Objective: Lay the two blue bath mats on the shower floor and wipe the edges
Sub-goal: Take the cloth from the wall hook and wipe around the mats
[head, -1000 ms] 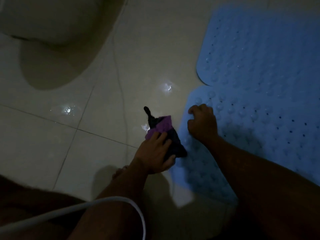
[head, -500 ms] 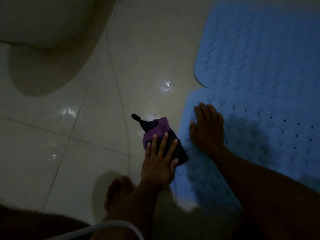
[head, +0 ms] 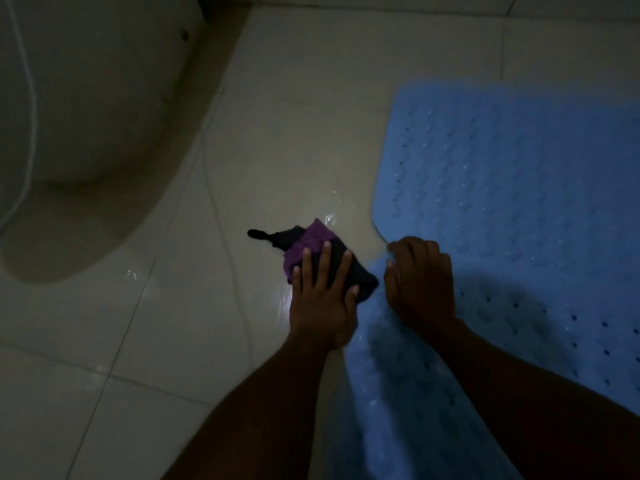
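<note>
Two light blue studded bath mats lie on the tiled floor at the right. The far mat (head: 519, 168) meets the near mat (head: 571, 323) at a notch on their left edge. A purple and black cloth (head: 311, 240) lies on the wet tile right beside the near mat's corner. My left hand (head: 322, 299) presses flat on the cloth with straight, spread fingers. My right hand (head: 420, 282) has its fingers curled round the near mat's left corner, and the edge below it looks slightly lifted.
A pale toilet base (head: 86, 116) fills the upper left, with a thin white hose (head: 27, 98) hanging along it. Wet, shiny floor tiles (head: 277, 150) stretch between the toilet and the mats. The room is dim.
My left hand has slid the cloth up along the mat's edge toward the notch. My right hand went from lying flat on the mat to curling round its corner.
</note>
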{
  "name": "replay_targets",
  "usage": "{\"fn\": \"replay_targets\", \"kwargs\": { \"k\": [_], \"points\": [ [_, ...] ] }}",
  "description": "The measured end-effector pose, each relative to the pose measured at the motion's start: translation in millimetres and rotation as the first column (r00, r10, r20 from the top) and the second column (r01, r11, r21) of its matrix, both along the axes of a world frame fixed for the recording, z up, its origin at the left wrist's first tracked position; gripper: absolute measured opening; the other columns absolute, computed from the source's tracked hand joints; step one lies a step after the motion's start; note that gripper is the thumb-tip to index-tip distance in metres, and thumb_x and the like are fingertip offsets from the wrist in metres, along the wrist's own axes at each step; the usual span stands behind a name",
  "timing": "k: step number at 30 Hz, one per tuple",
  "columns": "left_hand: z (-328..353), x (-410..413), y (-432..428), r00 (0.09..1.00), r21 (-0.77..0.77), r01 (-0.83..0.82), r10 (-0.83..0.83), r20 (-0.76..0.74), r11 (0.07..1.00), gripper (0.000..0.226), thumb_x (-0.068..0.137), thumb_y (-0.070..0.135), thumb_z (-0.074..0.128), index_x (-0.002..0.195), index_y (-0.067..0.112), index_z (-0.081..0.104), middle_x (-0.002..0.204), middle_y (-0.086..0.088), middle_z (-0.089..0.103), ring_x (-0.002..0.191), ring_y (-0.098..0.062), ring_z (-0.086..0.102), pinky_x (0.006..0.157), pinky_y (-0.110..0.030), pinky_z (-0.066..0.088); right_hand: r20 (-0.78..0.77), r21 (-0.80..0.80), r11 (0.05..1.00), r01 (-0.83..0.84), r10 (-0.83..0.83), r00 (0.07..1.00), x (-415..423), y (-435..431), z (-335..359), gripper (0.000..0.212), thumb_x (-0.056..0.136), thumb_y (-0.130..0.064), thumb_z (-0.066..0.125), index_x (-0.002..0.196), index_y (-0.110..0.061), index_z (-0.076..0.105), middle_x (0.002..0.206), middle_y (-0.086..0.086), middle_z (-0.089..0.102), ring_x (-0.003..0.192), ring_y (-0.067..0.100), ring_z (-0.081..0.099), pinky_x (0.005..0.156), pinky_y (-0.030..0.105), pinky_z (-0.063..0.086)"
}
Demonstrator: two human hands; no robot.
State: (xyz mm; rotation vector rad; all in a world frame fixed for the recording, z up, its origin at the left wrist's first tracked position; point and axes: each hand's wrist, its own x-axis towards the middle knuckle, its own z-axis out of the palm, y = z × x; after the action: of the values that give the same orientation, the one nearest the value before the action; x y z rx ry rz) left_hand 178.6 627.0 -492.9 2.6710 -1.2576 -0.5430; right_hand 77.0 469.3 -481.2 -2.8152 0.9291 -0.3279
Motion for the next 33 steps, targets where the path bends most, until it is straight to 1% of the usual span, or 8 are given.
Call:
{"fn": "replay_targets", "kwargs": {
  "k": [5, 11, 16, 20, 23, 26, 29, 33],
  "points": [
    [-0.4, 37.2, -59.0, 0.999, 0.040, 0.011, -0.013, 0.029, 0.999, 0.074, 0.089, 0.061, -0.007, 0.158, 0.034, -0.009, 0.166, -0.004, -0.024, 0.146, -0.031, -0.034, 0.115, -0.045, -0.025, 0.038, -0.027, 0.998, 0.049, -0.048, 0.998, 38.2, -64.2, -3.6, 0.047, 0.092, -0.031, 0.049, 0.133, -0.008, 0.057, 0.138, 0.015, 0.056, 0.125, 0.035, 0.052, 0.092, 0.047, 0.044],
    [-6.1, 67.9, -107.9, 0.998, -0.036, -0.064, 0.064, 0.013, 0.997, 0.071, 0.090, 0.059, -0.002, 0.157, 0.036, -0.008, 0.163, -0.002, -0.026, 0.150, -0.034, -0.027, 0.116, -0.046, -0.022, -0.071, 0.029, 0.990, 0.140, -0.138, 0.988, 80.4, -134.9, -10.0, 0.062, 0.093, -0.046, 0.032, 0.140, -0.010, 0.052, 0.150, 0.015, 0.048, 0.137, 0.038, 0.044, 0.106, 0.054, 0.040],
    [-5.1, 110.4, -147.5, 0.998, 0.018, -0.054, 0.053, 0.038, 0.998, 0.073, 0.082, 0.059, -0.012, 0.151, 0.038, -0.022, 0.163, -0.002, -0.031, 0.149, -0.033, -0.030, 0.118, -0.048, -0.018, -0.152, 0.016, 0.990, 0.139, -0.135, 0.979, 98.6, -170.6, -20.5, 0.063, 0.096, -0.050, 0.029, 0.149, -0.019, 0.042, 0.159, 0.010, 0.036, 0.147, 0.034, 0.031, 0.114, 0.058, 0.029],
    [-6.3, 143.7, -183.7, 0.998, 0.067, -0.055, 0.053, 0.041, 0.996, 0.073, 0.081, 0.062, -0.014, 0.149, 0.037, -0.028, 0.164, -0.002, -0.031, 0.150, -0.034, -0.029, 0.117, -0.049, -0.018, -0.138, -0.013, 0.990, 0.140, -0.140, 0.981, 97.7, -166.4, -33.6, 0.063, 0.096, -0.049, 0.030, 0.151, -0.021, 0.041, 0.160, 0.010, 0.034, 0.149, 0.033, 0.028, 0.116, 0.060, 0.022],
    [-3.7, 165.7, -216.0, 0.997, 0.114, -0.070, 0.066, 0.038, 0.991, 0.069, 0.094, 0.059, 0.000, 0.156, 0.036, -0.020, 0.164, -0.003, -0.031, 0.150, -0.034, -0.029, 0.119, -0.050, -0.017, -0.123, 0.004, 0.990, 0.138, -0.137, 0.983, 103.6, -176.2, -25.1, 0.064, 0.091, -0.055, 0.030, 0.142, -0.023, 0.053, 0.150, 0.010, 0.049, 0.138, 0.034, 0.044, 0.108, 0.058, 0.030],
    [-2.8, 180.1, -242.9, 0.996, 0.096, -0.079, 0.074, 0.051, 0.992, 0.074, 0.088, 0.057, 0.001, 0.158, 0.035, -0.015, 0.166, -0.003, -0.027, 0.151, -0.035, -0.026, 0.120, -0.052, -0.014, -0.090, -0.030, 0.991, 0.133, -0.135, 0.987, 110.6, -206.2, -16.6, 0.067, 0.092, -0.061, 0.024, 0.135, -0.021, 0.058, 0.141, 0.011, 0.056, 0.130, 0.033, 0.050, 0.103, 0.055, 0.035],
    [-3.5, 194.3, -267.1, 0.997, 0.069, -0.068, 0.066, 0.035, 0.995, 0.075, 0.088, 0.056, 0.002, 0.159, 0.036, -0.011, 0.166, -0.004, -0.024, 0.151, -0.036, -0.025, 0.120, -0.053, -0.014, -0.118, -0.014, 0.971, 0.237, -0.237, 0.964, 115.2, -229.4, -22.4, 0.072, 0.092, -0.063, 0.024, 0.148, -0.023, 0.045, 0.155, 0.009, 0.042, 0.144, 0.033, 0.034, 0.112, 0.060, 0.022],
    [-6.0, 217.4, -300.4, 0.997, 0.060, -0.066, 0.063, 0.050, 0.996, 0.063, 0.102, 0.054, 0.013, 0.160, 0.037, -0.008, 0.167, -0.002, -0.024, 0.151, -0.035, -0.024, 0.120, -0.051, -0.014, -0.144, -0.013, 0.972, 0.235, -0.235, 0.961, 114.4, -228.1, -35.8, 0.072, 0.095, -0.065, 0.017, 0.155, -0.027, 0.029, 0.164, 0.005, 0.025, 0.152, 0.030, 0.019, 0.118, 0.063, 0.016]
  ]
}}
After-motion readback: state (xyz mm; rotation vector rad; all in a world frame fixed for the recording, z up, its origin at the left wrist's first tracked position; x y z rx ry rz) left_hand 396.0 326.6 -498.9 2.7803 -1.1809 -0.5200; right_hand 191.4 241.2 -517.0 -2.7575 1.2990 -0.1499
